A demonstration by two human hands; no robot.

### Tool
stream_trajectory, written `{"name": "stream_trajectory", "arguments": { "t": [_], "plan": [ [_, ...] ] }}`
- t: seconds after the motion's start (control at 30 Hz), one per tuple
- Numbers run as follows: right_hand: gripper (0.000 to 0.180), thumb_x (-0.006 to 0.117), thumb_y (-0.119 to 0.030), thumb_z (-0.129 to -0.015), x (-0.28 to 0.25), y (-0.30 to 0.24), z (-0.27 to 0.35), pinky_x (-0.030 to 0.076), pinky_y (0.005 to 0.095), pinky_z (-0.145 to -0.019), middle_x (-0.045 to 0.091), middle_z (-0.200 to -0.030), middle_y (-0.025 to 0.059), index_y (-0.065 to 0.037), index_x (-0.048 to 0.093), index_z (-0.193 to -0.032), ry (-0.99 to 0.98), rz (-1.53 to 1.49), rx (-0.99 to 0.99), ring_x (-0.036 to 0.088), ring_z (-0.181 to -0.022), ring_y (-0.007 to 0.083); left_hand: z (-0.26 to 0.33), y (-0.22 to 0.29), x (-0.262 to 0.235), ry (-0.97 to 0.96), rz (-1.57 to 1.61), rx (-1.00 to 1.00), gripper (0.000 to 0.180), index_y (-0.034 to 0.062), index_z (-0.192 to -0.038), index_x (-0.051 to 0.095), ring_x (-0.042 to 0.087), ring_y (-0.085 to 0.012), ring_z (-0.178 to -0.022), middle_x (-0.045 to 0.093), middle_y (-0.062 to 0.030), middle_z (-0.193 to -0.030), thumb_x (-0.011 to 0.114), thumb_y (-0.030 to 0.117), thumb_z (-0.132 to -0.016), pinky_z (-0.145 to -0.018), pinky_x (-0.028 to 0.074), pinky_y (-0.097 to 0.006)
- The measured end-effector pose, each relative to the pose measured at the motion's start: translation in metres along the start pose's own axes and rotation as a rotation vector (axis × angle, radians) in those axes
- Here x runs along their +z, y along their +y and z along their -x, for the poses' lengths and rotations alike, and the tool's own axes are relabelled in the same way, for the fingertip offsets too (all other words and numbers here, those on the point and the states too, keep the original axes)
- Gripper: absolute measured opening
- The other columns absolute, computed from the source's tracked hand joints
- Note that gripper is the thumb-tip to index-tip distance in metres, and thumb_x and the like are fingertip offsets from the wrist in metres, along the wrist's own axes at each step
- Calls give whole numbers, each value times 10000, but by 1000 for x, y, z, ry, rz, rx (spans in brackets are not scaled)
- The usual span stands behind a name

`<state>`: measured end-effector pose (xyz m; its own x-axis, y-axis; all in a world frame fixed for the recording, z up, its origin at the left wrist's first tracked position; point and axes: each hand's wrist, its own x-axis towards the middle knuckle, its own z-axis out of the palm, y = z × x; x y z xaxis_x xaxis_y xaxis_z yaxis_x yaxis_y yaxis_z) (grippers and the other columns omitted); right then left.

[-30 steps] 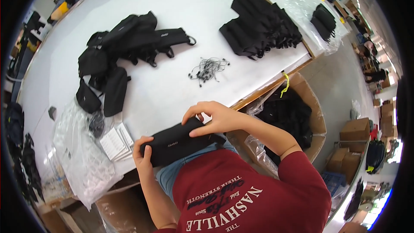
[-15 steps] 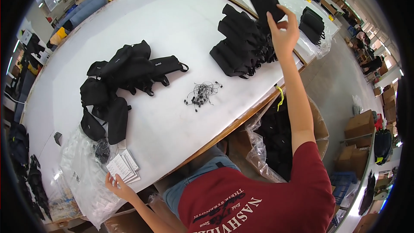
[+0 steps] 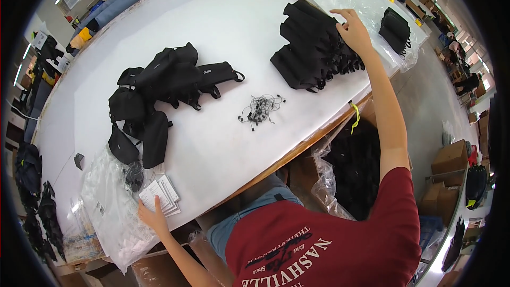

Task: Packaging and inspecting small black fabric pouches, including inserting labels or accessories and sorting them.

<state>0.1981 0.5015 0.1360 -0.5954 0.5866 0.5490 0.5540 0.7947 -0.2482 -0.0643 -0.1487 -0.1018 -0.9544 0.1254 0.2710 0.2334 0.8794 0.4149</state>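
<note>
My right hand (image 3: 352, 30) reaches far out over the table and rests on the right edge of a neat stack of black pouches (image 3: 311, 48), fingers spread, nothing gripped. My left hand (image 3: 152, 213) lies at the near table edge, fingers touching a small pile of white paper cards (image 3: 160, 195). A loose heap of black pouches with straps (image 3: 159, 90) sits left of centre. A small tangle of thin black cords (image 3: 259, 110) lies in the middle of the white table (image 3: 212, 26).
Crumpled clear plastic bags (image 3: 109, 202) lie beside the cards at the near left. A cardboard box lined with plastic, holding black goods (image 3: 356, 165), stands below the table edge. More black bags in plastic (image 3: 396, 29) sit at the far right. Cardboard boxes (image 3: 451, 159) stand on the floor.
A second ago both hands held a black pouch near my body. My right hand carried it up to the stack and set it down; my left hand dropped onto the cards.
</note>
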Motion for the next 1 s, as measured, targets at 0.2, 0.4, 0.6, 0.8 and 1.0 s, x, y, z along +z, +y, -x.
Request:
{"name": "stream_trajectory", "arguments": {
  "t": [0.2,0.4,0.6,0.8,1.0],
  "plan": [
    [121,679,-169,-755,58,-53,82,454,317,-565,619,-684,70,-101,671,-855,-303,-357,0,583,-611,197,-4,25,-3,-30,-13,-89,716,-43,-1294,437,423,-382,-1152,466,-226,-1218,646,451,-820,-1002,304,-463],
    [136,689,-226,-740,154,-61,144,499,380,-700,661,-804,81,-107,651,-795,-468,-84,229,636,-803,269,-3,28,-13,90,50,-51,597,-51,-1255,431,425,-391,-1125,476,-212,-1150,681,254,-807,-971,338,-437],
    [174,707,-231,-724,173,-52,142,493,358,-692,660,-797,88,-85,653,-803,-547,-103,278,632,-773,264,-11,6,-15,42,143,-114,551,-76,-1247,427,451,-354,-1116,485,-202,-1180,670,183,-825,-977,343,-415],
    [182,700,-206,-736,123,-69,114,486,332,-627,650,-757,76,-49,631,-799,-430,-347,208,639,-700,206,-2,48,-48,-33,863,-391,511,-64,-1296,413,490,-251,-1140,474,-169,-1289,622,145,-879,-972,379,-341],
    [160,649,-131,-813,66,-109,86,425,241,-522,636,-737,42,-33,524,-788,-411,-796,205,599,-598,100,19,75,-60,-21,1130,-450,571,-44,-1366,333,468,-225,-1170,462,-142,-1300,603,121,-890,-977,384,-343]
  ]
}}
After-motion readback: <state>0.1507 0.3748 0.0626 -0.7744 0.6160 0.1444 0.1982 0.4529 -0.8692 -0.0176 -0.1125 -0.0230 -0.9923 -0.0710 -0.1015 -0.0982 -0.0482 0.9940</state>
